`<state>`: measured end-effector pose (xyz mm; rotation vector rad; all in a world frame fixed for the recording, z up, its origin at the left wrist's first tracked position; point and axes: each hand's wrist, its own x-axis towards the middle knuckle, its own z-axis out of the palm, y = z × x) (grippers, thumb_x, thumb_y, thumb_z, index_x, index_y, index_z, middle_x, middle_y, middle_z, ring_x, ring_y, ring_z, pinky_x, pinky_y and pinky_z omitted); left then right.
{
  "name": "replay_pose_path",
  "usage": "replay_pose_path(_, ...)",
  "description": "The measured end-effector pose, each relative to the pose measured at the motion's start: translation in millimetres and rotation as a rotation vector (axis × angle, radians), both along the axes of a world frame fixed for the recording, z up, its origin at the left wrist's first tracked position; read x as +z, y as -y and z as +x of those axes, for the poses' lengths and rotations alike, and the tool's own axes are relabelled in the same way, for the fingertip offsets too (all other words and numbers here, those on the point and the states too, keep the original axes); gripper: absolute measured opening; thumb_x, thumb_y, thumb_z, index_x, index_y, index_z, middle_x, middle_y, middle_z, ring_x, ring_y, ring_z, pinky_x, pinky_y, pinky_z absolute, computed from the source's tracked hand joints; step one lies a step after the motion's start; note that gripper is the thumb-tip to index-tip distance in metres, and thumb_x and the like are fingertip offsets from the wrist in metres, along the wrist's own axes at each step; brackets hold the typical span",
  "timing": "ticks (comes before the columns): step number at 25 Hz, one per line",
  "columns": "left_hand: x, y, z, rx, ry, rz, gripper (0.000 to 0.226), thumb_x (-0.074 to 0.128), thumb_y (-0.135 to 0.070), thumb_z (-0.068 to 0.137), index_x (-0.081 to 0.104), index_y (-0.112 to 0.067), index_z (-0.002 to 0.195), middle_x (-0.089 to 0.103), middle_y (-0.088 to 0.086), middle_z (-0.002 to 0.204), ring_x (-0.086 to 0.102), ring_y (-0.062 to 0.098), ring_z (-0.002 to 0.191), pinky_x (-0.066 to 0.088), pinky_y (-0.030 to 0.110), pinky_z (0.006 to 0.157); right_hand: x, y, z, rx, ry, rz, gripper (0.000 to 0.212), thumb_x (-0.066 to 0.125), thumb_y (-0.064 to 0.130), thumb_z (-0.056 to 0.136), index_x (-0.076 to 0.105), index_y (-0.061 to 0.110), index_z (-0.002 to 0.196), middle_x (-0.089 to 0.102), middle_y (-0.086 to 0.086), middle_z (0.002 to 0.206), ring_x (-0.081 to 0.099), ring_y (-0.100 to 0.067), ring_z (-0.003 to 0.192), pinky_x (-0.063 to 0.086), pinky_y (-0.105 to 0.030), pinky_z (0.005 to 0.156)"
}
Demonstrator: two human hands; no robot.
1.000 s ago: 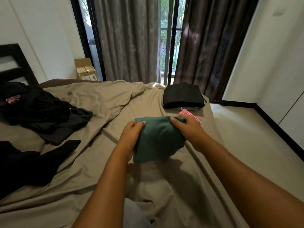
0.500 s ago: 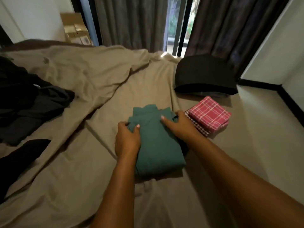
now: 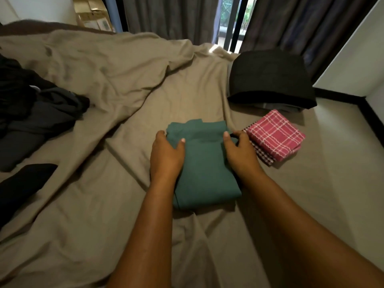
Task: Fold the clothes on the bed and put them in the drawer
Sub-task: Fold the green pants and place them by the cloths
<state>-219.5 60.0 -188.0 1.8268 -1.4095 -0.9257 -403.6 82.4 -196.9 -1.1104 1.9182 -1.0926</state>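
A folded green garment [image 3: 204, 163] lies flat on the tan bed sheet [image 3: 124, 96] at the centre. My left hand [image 3: 166, 156] grips its left edge, thumb on top. My right hand [image 3: 240, 154] holds its right edge, fingers curled around the side. Just right of it lies a folded pink checked cloth [image 3: 275, 135]. Behind that sits a folded black stack [image 3: 270, 77]. A heap of unfolded dark clothes [image 3: 35, 104] lies at the left side of the bed. No drawer is in view.
Another dark garment [image 3: 22, 183] lies at the left front of the bed. A cardboard box [image 3: 93, 15] stands by the far wall. Grey curtains [image 3: 166, 15] hang behind the bed. Bare floor [image 3: 342, 163] runs along the right side.
The green garment has gone from held up in the air to lying flat on the sheet. Both hands have shifted from its top to its side edges. My view has tilted down.
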Motion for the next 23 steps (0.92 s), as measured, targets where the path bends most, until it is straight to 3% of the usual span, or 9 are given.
replay_pose_path(3, 20, -7, 2, -0.045, 0.141, 0.191, 0.067, 0.064, -0.053, 0.092, 0.048, -0.006, 0.136, 0.057, 0.018, 0.134, 0.056, 0.038, 0.12, 0.046, 0.037, 0.088, 26, -35, 23, 0.205, -0.605, 0.104, 0.081, 0.044, 0.069, 0.095, 0.019, 0.027, 0.16, 0.018, -0.008, 0.167, 0.018, -0.03, 0.153, 0.021, -0.048, 0.121)
replay_pose_path(6, 27, -12, 10, -0.107, 0.055, 0.319, 0.066, 0.072, -0.05, 0.086, 0.056, -0.004, 0.131, 0.064, 0.016, 0.126, 0.063, 0.036, 0.112, 0.049, 0.033, 0.085, 25, -76, 49, 0.609, -0.835, 0.134, 0.099, 0.033, 0.088, 0.085, 0.004, 0.035, 0.163, -0.009, 0.001, 0.171, -0.011, -0.021, 0.157, -0.004, -0.049, 0.124)
replay_pose_path(9, 31, -17, 17, -0.119, -0.164, 0.325, 0.047, 0.077, -0.035, 0.085, 0.062, -0.005, 0.119, 0.068, 0.014, 0.11, 0.067, 0.033, 0.097, 0.057, 0.042, 0.088, 4, -101, 53, 0.696, -0.996, 0.129, 0.123, 0.036, 0.098, 0.07, -0.008, 0.031, 0.162, -0.012, -0.001, 0.17, -0.011, -0.021, 0.157, -0.003, -0.053, 0.126)
replay_pose_path(11, 38, -24, 16, -0.1, -0.383, 0.332, 0.026, 0.072, -0.023, 0.091, 0.062, -0.008, 0.11, 0.067, 0.009, 0.093, 0.066, 0.027, 0.082, 0.057, 0.034, 0.071, 2, -104, 51, 0.634, -1.006, -0.014, 0.111, 0.051, 0.081, 0.079, 0.004, 0.025, 0.163, 0.011, -0.003, 0.171, 0.009, -0.02, 0.157, 0.006, -0.052, 0.127)
replay_pose_path(15, 53, -26, 17, -0.072, -0.782, 0.338, 0.027, 0.067, -0.03, 0.096, 0.068, -0.006, 0.108, 0.075, 0.01, 0.086, 0.071, 0.024, 0.076, 0.057, 0.03, 0.063, 37, -104, 38, 0.48, -0.767, -0.204, 0.067, 0.061, 0.037, 0.08, 0.055, 0.018, 0.144, 0.066, -0.004, 0.135, 0.061, -0.018, 0.122, 0.037, -0.031, 0.112)
replay_pose_path(17, 55, -20, 16, -0.105, -0.959, 0.283, 0.038, 0.059, -0.047, 0.098, 0.07, -0.013, 0.11, 0.076, 0.005, 0.083, 0.069, 0.018, 0.073, 0.056, 0.029, 0.062, 84, -100, 32, 0.393, -0.405, -0.157, 0.033, 0.057, 0.042, 0.086, 0.069, 0.029, 0.113, 0.074, 0.002, 0.102, 0.067, -0.013, 0.093, 0.053, -0.026, 0.083)
replay_pose_path(19, 55, -17, 11, -0.182, -0.921, 0.174, 0.047, 0.051, -0.06, 0.098, 0.066, -0.018, 0.114, 0.071, 0.003, 0.092, 0.062, 0.014, 0.074, 0.05, 0.027, 0.061, 131, -94, 25, 0.247, -0.01, -0.094, 0.01, 0.059, 0.037, 0.097, 0.067, 0.031, 0.098, 0.074, -0.001, 0.087, 0.07, -0.018, 0.084, 0.054, -0.03, 0.074)
replay_pose_path(21, 51, -18, 6, -0.253, -0.776, 0.121, 0.074, 0.057, -0.075, 0.085, 0.055, -0.017, 0.132, 0.063, 0.005, 0.121, 0.063, 0.015, 0.097, 0.055, 0.032, 0.077, 160, -90, 12, 0.173, 0.358, -0.024, 0.017, 0.057, 0.035, 0.099, 0.068, 0.026, 0.108, 0.078, -0.004, 0.096, 0.076, -0.022, 0.089, 0.057, -0.035, 0.078)
replay_pose_path(23, 43, -16, 4, -0.356, -0.842, 0.28, 0.101, 0.066, -0.084, 0.07, 0.049, -0.015, 0.142, 0.06, 0.014, 0.137, 0.064, 0.029, 0.117, 0.054, 0.047, 0.099, 172, -92, 1, 0.127, 0.6, -0.017, 0.031, 0.054, 0.037, 0.098, 0.068, 0.018, 0.119, 0.077, -0.011, 0.11, 0.075, -0.027, 0.096, 0.059, -0.04, 0.081)
